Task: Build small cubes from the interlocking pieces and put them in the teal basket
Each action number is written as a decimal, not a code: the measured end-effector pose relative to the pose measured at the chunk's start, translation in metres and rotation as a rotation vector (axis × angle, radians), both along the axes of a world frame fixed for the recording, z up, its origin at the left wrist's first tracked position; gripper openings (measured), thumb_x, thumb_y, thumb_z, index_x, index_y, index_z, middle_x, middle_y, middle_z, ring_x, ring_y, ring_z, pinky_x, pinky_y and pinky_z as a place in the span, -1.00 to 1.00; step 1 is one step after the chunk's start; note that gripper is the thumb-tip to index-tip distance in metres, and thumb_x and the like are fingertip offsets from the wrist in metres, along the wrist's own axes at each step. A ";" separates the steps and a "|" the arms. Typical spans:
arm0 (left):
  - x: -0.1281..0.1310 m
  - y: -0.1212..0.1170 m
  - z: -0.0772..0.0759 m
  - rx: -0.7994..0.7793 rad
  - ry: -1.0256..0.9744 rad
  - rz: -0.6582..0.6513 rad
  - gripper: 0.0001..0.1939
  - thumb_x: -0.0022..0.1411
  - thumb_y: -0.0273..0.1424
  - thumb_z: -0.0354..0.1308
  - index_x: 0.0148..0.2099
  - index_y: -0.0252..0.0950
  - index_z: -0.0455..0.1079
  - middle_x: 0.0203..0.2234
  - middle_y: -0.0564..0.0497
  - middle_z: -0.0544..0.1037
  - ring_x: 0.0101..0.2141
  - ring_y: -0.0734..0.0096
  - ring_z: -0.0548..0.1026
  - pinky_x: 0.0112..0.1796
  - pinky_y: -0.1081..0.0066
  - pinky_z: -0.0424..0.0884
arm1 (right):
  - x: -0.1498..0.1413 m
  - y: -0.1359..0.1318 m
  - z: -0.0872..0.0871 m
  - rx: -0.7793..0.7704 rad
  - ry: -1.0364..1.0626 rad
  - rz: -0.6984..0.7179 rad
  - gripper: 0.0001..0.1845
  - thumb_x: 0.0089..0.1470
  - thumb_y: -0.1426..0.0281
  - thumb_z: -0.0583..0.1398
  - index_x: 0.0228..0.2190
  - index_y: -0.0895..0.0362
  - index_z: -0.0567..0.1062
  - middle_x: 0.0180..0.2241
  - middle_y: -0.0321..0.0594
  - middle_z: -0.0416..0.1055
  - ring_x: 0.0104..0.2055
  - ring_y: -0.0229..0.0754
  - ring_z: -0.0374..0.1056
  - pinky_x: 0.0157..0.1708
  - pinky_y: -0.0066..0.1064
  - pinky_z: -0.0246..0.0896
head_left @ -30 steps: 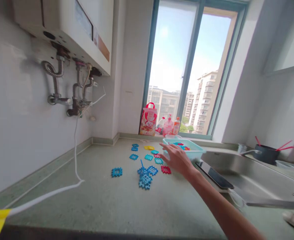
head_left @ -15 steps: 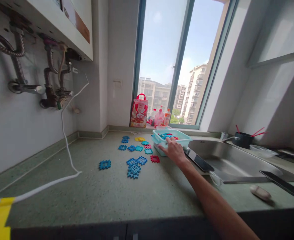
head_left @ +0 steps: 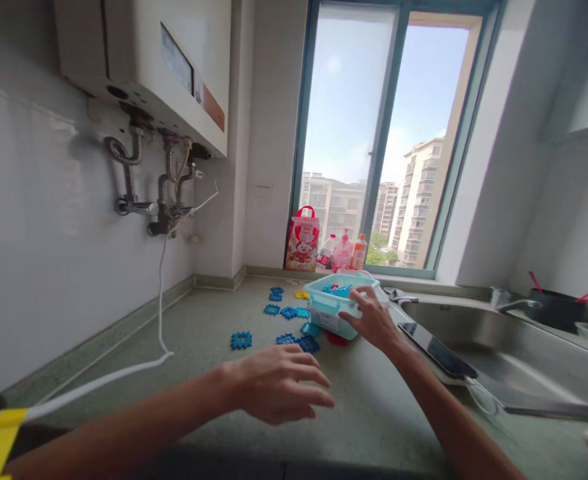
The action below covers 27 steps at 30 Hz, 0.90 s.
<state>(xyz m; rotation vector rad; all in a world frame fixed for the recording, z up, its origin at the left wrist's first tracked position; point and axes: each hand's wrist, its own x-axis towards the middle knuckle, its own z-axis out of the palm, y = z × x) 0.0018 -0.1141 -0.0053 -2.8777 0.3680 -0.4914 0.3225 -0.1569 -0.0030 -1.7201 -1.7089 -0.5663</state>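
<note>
A pale turquoise plastic box [head_left: 330, 308] full of coloured interlocking tiles is lifted and tipped over the counter. My right hand [head_left: 374, 320] grips its right rim. Several blue, teal, yellow and red tiles [head_left: 241, 341] lie scattered on the green counter [head_left: 214, 373] around and under the box. My left hand [head_left: 279, 383] hovers low over the counter nearer to me, fingers stretched out and apart, holding nothing.
A phone [head_left: 437, 349] lies on the edge of the steel sink [head_left: 514, 347] at the right. Bottles and a red bag [head_left: 301, 240] stand on the window sill. A white cable [head_left: 160, 293] hangs from the wall heater [head_left: 159, 60] across the counter. A dark pot [head_left: 554, 307] sits far right.
My right hand took hold of the box and pulled it towards me over the tiles, tipping it. My left hand and forearm came into view from the lower left.
</note>
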 end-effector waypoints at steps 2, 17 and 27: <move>0.010 0.022 -0.007 -0.083 0.077 -0.001 -0.56 0.52 -0.12 0.09 0.32 -0.13 0.42 0.24 -0.11 0.52 0.17 0.15 0.50 0.18 0.23 0.40 | 0.000 0.004 0.002 -0.006 0.012 0.068 -0.63 0.14 0.20 0.35 -0.06 0.05 0.49 0.13 -0.06 0.33 -0.19 -0.06 0.51 -0.14 -0.16 0.44; -0.005 0.089 -0.030 -0.104 -0.061 0.239 -0.51 0.49 -0.02 0.05 0.12 -0.30 0.54 -0.07 -0.20 0.67 -0.06 0.07 0.63 0.01 0.21 0.49 | -0.102 0.098 0.101 -0.256 -0.346 0.438 -0.65 0.09 0.43 0.38 -0.06 0.14 0.53 -0.01 -0.08 0.40 -0.04 -0.06 0.42 0.01 -0.24 0.34; -0.078 0.177 -0.007 -1.073 -0.903 0.581 -0.40 0.45 0.12 -0.03 0.12 -0.26 0.49 0.08 -0.22 0.57 0.15 0.02 0.45 0.26 0.07 0.25 | -0.187 0.128 0.131 -0.423 -0.653 0.458 -0.68 0.06 0.44 0.39 -0.10 0.14 0.56 -0.02 -0.02 0.43 -0.01 0.05 0.43 -0.04 -0.19 0.38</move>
